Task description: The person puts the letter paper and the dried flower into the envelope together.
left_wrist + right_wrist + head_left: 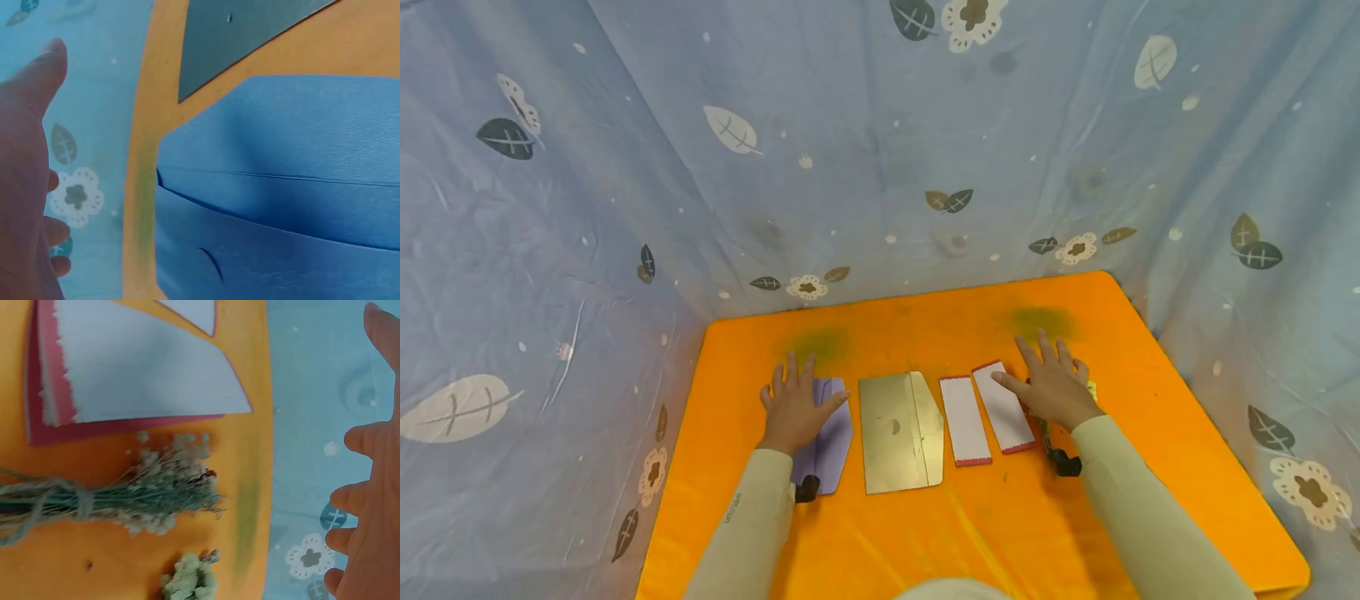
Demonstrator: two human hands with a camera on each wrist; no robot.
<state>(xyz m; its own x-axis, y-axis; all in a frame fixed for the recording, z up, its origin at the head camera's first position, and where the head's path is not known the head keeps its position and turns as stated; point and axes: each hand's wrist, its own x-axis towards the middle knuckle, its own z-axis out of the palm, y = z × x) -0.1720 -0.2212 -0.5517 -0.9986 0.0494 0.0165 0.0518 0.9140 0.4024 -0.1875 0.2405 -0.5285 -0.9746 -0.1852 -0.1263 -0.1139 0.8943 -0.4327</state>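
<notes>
My left hand hovers with spread fingers over a purple envelope, which looks blue in the left wrist view, its flap folded back. Beside it lies a gold envelope with a crease near its right edge. Two white cards with red edges, a left card and a tilted right card, lie further right. My right hand, fingers apart and holding nothing, is above a tied bunch of dried flowers, mostly hidden by that hand in the head view.
A pale yellow-green flower cluster lies beside the dried bunch. Everything lies on an orange-covered table. Blue patterned curtains hang behind the table and on both sides.
</notes>
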